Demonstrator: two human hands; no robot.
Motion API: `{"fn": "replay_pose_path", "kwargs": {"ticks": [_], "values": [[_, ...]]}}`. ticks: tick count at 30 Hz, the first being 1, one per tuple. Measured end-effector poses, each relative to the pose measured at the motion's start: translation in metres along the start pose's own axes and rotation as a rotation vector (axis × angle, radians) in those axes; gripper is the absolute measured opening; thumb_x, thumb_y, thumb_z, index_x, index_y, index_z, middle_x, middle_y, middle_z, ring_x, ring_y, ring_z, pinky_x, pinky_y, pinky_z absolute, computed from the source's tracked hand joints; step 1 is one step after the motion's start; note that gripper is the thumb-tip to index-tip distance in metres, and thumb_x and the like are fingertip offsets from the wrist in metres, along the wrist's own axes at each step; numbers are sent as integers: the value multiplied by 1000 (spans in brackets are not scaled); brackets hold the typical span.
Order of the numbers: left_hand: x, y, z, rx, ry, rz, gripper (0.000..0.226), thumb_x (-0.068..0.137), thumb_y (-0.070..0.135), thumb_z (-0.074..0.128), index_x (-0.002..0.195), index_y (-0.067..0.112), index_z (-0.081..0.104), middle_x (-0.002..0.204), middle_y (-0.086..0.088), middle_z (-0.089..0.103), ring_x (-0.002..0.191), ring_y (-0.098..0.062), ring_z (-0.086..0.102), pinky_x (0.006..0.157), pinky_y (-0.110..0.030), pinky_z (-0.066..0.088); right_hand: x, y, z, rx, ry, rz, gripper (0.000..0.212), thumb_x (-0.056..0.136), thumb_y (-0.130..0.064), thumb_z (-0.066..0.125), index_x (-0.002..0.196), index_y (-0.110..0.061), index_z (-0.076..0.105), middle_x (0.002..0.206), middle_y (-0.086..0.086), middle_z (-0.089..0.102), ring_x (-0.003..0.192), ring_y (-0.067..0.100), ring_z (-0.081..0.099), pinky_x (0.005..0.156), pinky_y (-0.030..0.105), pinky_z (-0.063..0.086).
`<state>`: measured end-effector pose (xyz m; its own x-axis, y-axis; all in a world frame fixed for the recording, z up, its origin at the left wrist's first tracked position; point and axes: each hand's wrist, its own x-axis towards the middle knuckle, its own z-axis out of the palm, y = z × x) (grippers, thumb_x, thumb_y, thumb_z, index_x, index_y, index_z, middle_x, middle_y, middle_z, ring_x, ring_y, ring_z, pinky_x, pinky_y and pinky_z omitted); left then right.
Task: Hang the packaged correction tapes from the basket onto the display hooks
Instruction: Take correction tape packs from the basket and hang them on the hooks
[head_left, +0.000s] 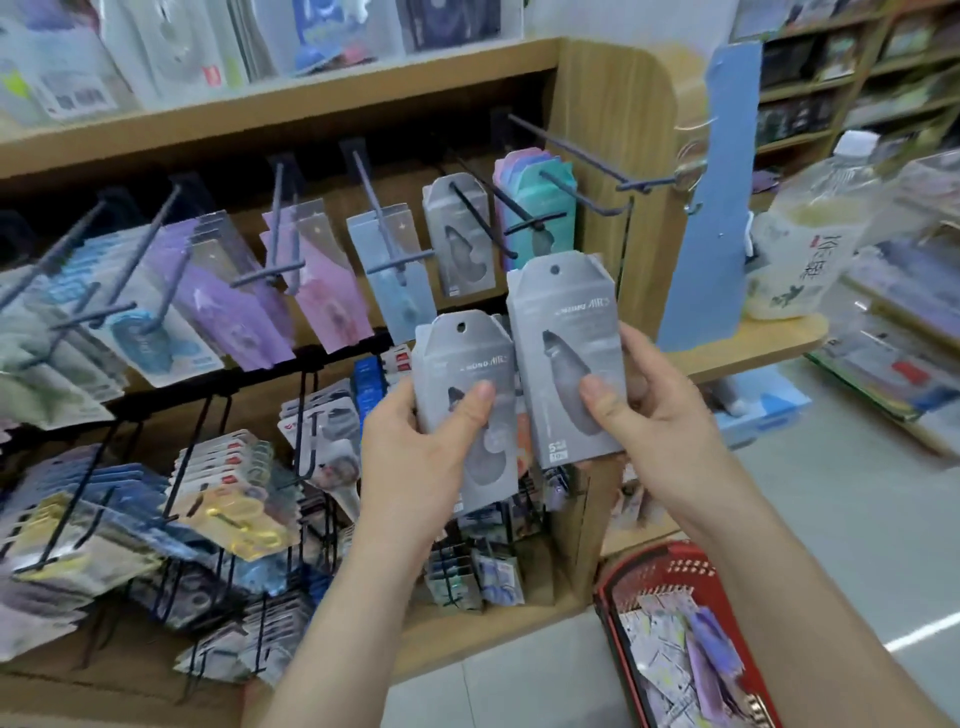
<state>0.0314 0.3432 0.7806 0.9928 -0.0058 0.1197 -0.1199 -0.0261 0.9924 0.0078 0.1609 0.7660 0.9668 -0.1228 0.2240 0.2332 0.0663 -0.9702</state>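
Each of the hands, left (415, 457) and right (654, 415), grips one grey pack (462, 395) unhung; hooks (488, 218) part stocked, basket (623, 577) holds more.

The left hand (415, 457) holds the first pack (467, 374) just left of the second pack (566, 332), which is in the right hand (660, 410). The two stand side by side, nearly touching, in front of the hooks (566, 146). Behind and above them a hung pack (462, 249) sits on a hook, with other packs in a row to its left. A basket (644, 558) sits on the floor (779, 519) at lower right, loose packs (660, 639) inside it. A bottle (800, 244) stands on a side shelf (753, 343) right of the hooks.
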Motion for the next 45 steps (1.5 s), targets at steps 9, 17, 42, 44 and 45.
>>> {"fn": "replay_pose_path", "kwargs": {"ticks": [9, 17, 42, 44, 45], "values": [[1, 3, -13, 154, -70, 170, 60, 92, 9, 66, 140, 34, 41, 117, 13, 66, 100, -5, 68, 82, -26, 57, 34, 8, 17, -19, -10, -35, 41, 99, -16, 58, 129, -44, 53, 114, -13, 73, 106, 6, 68, 83, 21, 55], [14, 15, -19, 218, -124, 251, 64, 92, 9, 65, 143, 32, 34, 113, 37, 60, 101, 5, 64, 82, -17, 54, 35, 18, 20, -38, 11, -48, 32, 96, -20, 62, 120, -42, 63, 111, -7, 75, 103, 15, 71, 88, 36, 56], [51, 3, -9, -153, -71, -18, 41, 77, 19, 72, 115, 9, 61, 98, -3, 76, 87, -20, 74, 73, -34, 60, 85, 33, 37, 67, 267, 127, 20, 85, -13, 77, 99, -21, 65, 79, 13, 74, 78, 25, 75, 69, 39, 62], [52, 2, -7, -176, -52, -27, 36, 78, 17, 72, 112, 10, 61, 96, -3, 77, 85, -21, 74, 73, -34, 60, 98, 35, 43, 28, 303, 120, 19, 83, -15, 79, 98, -20, 67, 80, 12, 74, 75, 24, 75, 68, 38, 62], [53, 2, -6, -177, -45, -30, 32, 81, 15, 72, 110, 12, 61, 95, -2, 77, 85, -20, 74, 73, -35, 60, 105, 36, 46, 21, 323, 127, 20, 83, -15, 79, 99, -18, 68, 81, 12, 74, 75, 24, 75, 68, 37, 62]]}}
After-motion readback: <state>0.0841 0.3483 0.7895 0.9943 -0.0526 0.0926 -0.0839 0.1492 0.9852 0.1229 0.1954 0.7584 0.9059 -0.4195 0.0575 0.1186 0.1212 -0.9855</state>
